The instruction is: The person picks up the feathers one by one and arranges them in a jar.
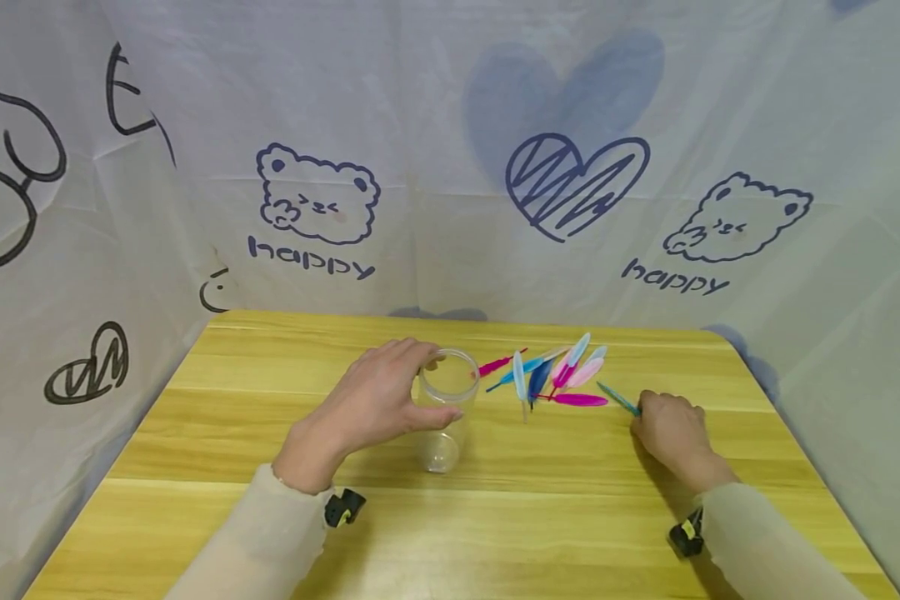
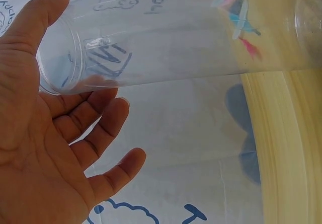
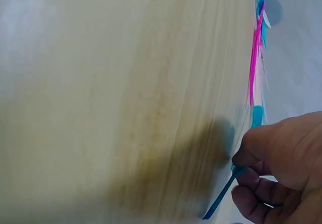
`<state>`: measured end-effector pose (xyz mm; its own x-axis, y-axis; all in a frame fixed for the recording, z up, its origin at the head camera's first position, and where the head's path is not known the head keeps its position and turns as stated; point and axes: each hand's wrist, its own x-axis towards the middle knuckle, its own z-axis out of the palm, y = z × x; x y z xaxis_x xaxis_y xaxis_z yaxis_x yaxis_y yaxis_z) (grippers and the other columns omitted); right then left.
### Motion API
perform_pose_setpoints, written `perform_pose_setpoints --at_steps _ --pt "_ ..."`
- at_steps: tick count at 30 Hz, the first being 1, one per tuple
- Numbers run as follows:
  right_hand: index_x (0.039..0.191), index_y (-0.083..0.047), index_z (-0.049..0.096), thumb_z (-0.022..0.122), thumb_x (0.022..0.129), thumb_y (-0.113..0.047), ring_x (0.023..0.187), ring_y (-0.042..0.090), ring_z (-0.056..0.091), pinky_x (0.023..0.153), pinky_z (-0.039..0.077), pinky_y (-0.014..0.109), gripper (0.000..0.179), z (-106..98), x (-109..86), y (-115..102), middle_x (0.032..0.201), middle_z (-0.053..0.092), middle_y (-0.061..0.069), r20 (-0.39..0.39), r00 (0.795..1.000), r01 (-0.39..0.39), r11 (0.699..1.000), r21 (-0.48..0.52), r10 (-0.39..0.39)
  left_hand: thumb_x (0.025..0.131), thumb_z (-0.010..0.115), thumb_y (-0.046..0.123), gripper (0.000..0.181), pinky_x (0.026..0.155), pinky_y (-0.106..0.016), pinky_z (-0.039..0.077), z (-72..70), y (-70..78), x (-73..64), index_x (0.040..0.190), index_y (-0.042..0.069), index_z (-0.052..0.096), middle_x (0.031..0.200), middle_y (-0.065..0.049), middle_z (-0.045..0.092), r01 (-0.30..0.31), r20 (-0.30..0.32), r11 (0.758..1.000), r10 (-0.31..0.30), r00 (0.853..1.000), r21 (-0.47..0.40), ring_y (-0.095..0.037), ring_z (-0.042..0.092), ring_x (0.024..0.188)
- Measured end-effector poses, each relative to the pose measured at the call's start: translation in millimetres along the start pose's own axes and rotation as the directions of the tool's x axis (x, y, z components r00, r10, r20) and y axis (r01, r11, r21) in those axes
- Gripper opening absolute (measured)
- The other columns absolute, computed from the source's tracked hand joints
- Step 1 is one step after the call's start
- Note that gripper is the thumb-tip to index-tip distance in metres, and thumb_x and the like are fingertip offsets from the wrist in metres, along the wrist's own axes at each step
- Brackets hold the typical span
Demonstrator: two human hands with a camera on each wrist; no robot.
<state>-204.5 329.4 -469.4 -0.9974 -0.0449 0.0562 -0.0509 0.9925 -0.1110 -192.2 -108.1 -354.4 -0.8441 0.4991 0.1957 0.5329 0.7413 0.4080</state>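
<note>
Head view: jar (image 1: pixel 450 435) vertical, mouth-up

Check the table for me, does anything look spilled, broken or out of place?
Nothing stands out as spilled or damaged. The loose feathers lie in an untidy, overlapping scatter right of the clear jar, which looks intact.

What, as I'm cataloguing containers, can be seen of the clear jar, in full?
The jar is a tall, see-through cylinder, plastic by its look, with an open round mouth, a ringed rim and a round base. Nothing shows inside. It appears to stand upright on the wood-grained table, left of the feathers in the head view. The left hand grips it near the rim.
</note>
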Motion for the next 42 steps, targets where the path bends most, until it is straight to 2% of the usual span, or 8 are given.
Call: perform_pose_setpoints --at_steps 5,10,15,20,24,27,38,42 --pt "0.077 -0.005 0.058 0.067 0.093 -0.009 0.062 0.035 0.059 0.066 0.045 0.059 0.020 -1.4 2.0 -2.4 0.067 0.061 0.011 -0.119 0.991 0.051 0.994 -0.095 -0.062 0.084 0.082 0.060 0.075 0.110 -0.053 0.047 -0.4 -0.8 -1.2 0.139 0.013 0.063 0.124 0.000 0.069 0.000 -0.001 1.000 0.000 1.000 -0.005 -0.026 0.064 0.119" --pt "0.076 -0.004 0.055 0.071 0.094 -0.007 0.062 0.035 0.060 0.078 0.044 0.060 0.024 -6.6 2.8 -10.7 0.062 0.061 0.010 -0.274 0.943 0.138 0.972 -0.187 -0.187 0.084 0.082 0.061 0.076 0.111 -0.053 0.046 -0.2 -1.8 -2.5 0.139 0.012 0.062 0.123 0.000 0.070 0.006 -0.002 1.000 -0.006 1.000 -0.008 -0.026 0.063 0.121" --pt "0.086 -0.003 0.062 0.078 0.093 -0.010 0.080 0.038 0.064 0.094 0.042 0.067 0.019 -14.6 3.3 -27.8 0.078 0.069 0.013 -0.410 0.865 0.211 0.950 -0.230 -0.291 0.083 0.082 0.062 0.077 0.111 -0.052 0.046 -0.3 -2.8 -3.8 0.139 0.012 0.062 0.122 0.000 0.070 0.008 -0.011 1.000 -0.008 1.000 -0.003 -0.026 0.061 0.121" --pt "0.087 -0.002 0.064 0.078 0.092 -0.011 0.089 0.041 0.058 0.094 0.042 0.066 0.018 -21.4 6.7 -43.1 0.089 0.065 0.015 -0.533 0.751 0.292 0.920 -0.262 -0.390 0.083 0.082 0.064 0.080 0.114 -0.052 0.043 -1.2 -3.5 -5.0 0.140 0.012 0.062 0.129 -0.001 0.068 0.002 -0.020 1.000 -0.002 1.000 0.000 -0.026 0.057 0.126" --pt "0.085 -0.001 0.060 0.072 0.094 -0.012 0.088 0.042 0.056 0.091 0.042 0.066 0.018 -28.6 9.8 -54.9 0.088 0.062 0.016 -0.573 0.687 0.344 0.894 -0.287 -0.448 0.081 0.081 0.068 0.085 0.118 -0.054 0.039 -2.0 -4.6 -5.0 0.141 0.012 0.062 0.135 -0.002 0.067 0.005 -0.016 1.000 -0.005 1.000 0.008 -0.028 0.055 0.132" --pt "0.085 -0.001 0.058 0.064 0.098 -0.015 0.090 0.043 0.055 0.092 0.041 0.066 0.020 -35.6 11.0 -64.1 0.088 0.062 0.016 -0.585 0.660 0.369 0.882 -0.294 -0.471 0.081 0.080 0.070 0.087 0.119 -0.054 0.038 -2.3 -5.8 -4.4 0.141 0.012 0.062 0.136 -0.003 0.066 0.006 -0.014 1.000 -0.005 1.000 0.012 -0.029 0.054 0.134" --pt "0.089 -0.002 0.060 0.049 0.107 -0.019 0.093 0.041 0.054 0.094 0.037 0.062 0.027 -66.0 11.4 -105.1 0.091 0.062 0.014 -0.606 0.605 0.450 0.849 -0.275 -0.517 0.084 0.079 0.066 0.083 0.119 -0.054 0.039 -3.5 -8.2 -4.1 0.143 0.011 0.061 0.140 -0.005 0.065 0.010 -0.009 1.000 -0.010 1.000 0.007 -0.029 0.053 0.135" --pt "0.091 -0.001 0.063 0.058 0.105 -0.017 0.091 0.041 0.055 0.090 0.039 0.060 0.022 -76.7 11.8 -121.2 0.091 0.064 0.015 -0.652 0.539 0.499 0.826 -0.262 -0.533 0.084 0.079 0.065 0.083 0.119 -0.053 0.039 -4.4 -8.8 -3.9 0.143 0.010 0.060 0.139 -0.005 0.064 0.014 -0.006 1.000 -0.014 1.000 0.006 -0.029 0.053 0.135"
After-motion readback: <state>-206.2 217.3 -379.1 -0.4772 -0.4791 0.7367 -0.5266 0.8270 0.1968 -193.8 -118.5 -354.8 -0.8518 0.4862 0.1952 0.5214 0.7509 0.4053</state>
